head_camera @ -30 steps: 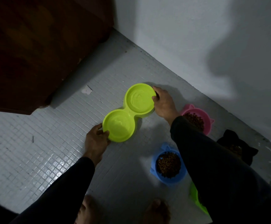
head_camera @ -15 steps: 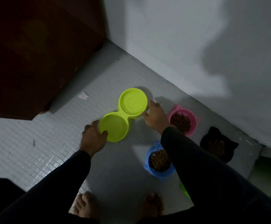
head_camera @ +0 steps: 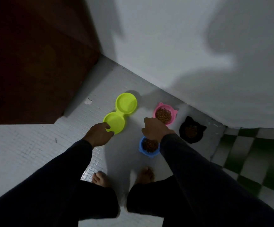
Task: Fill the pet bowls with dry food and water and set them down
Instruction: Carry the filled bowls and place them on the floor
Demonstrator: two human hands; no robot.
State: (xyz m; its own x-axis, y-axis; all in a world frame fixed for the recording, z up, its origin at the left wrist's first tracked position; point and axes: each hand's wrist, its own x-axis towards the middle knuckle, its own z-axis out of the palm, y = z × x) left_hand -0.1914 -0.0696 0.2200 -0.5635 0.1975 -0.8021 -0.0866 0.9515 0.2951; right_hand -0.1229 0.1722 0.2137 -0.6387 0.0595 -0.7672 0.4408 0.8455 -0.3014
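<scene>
Long dark sleeves [head_camera: 198,169], dark trousers [head_camera: 87,207], bare feet [head_camera: 100,178].

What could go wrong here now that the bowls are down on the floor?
The left hand touches the rim of the green double bowl; pulling away carelessly could jolt it and slop out any water. The blue bowl of kibble sits close ahead of the bare feet, so a forward step might kick it.
</scene>
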